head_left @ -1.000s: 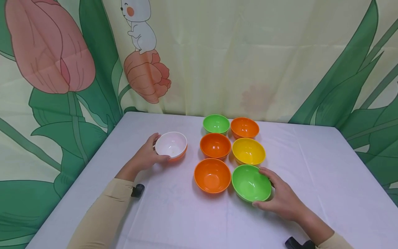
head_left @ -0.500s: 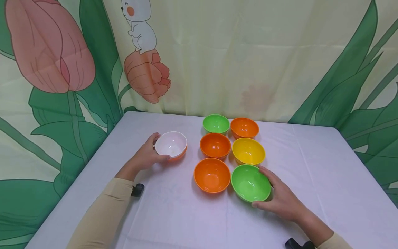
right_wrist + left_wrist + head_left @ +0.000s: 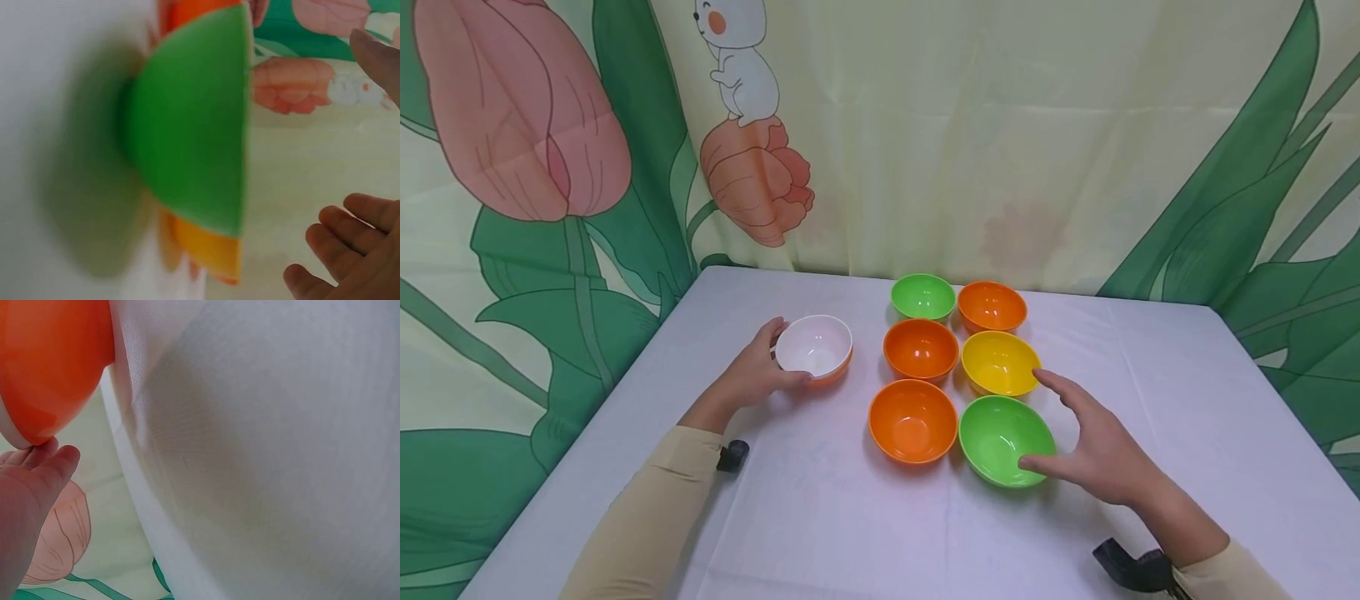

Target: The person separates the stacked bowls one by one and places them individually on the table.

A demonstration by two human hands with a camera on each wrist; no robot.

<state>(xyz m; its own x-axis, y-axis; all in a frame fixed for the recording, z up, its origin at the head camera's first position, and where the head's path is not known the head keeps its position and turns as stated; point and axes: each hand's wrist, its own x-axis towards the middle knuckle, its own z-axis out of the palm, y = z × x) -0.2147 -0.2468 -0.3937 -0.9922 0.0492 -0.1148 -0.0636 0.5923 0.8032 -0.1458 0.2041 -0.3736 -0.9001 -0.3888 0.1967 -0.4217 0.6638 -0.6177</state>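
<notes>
My left hand [image 3: 752, 371] grips a white and orange bowl [image 3: 814, 346] at the left of the table, thumb at its near side and fingers round its far left side. White shows inside it; the left wrist view has its orange outer wall [image 3: 53, 356] under a pale rim, fingertips right at that rim. My right hand [image 3: 1105, 446] is spread, thumb and fingers apart, over the right side of the front green bowl [image 3: 1006, 437]. In the right wrist view a gap shows between the fingers [image 3: 337, 244] and the green bowl [image 3: 194, 125].
Left of the green bowl stands an orange bowl [image 3: 913, 422]. Behind them are another orange bowl [image 3: 921, 350] and a yellow bowl [image 3: 1000, 364]. Farthest back stand a green bowl [image 3: 923, 298] and an orange bowl [image 3: 992, 307]. A printed curtain [image 3: 925, 150] hangs behind the white-covered table [image 3: 850, 533].
My right hand has let go of the front green bowl and moved slightly up and to the right, its fingers spreading. My left hand stays on the white and orange bowl.
</notes>
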